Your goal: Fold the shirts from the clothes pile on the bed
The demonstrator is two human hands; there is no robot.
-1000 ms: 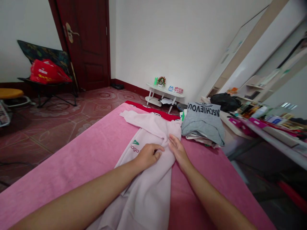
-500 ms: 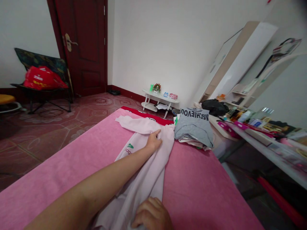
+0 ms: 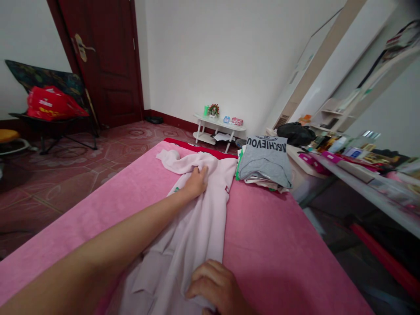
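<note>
A pale pink sweatshirt (image 3: 208, 210) lies stretched lengthwise on the pink bed cover, creased down its middle. One sleeve (image 3: 177, 162) points left at the far end. My left hand (image 3: 196, 183) reaches across to the far part and is closed on the cloth, bunching it. Its forearm covers most of a green print on the front. At the near end, my right hand (image 3: 218, 282) has its fingers curled on the sweatshirt close to its right edge. A small dark red print shows at the far right edge of the cloth.
A stack of folded clothes (image 3: 264, 164), a grey shirt on top, sits right of the sweatshirt. Beyond the bed (image 3: 269, 236) stands a low white table (image 3: 219, 124). A cluttered dressing table (image 3: 370, 175) runs along the right. A chair with a red bag (image 3: 54, 104) stands left.
My left hand has shifted left with the cloth, so the sleeve is more bunched and the red print at the right edge now shows. My right hand has moved slightly right.
</note>
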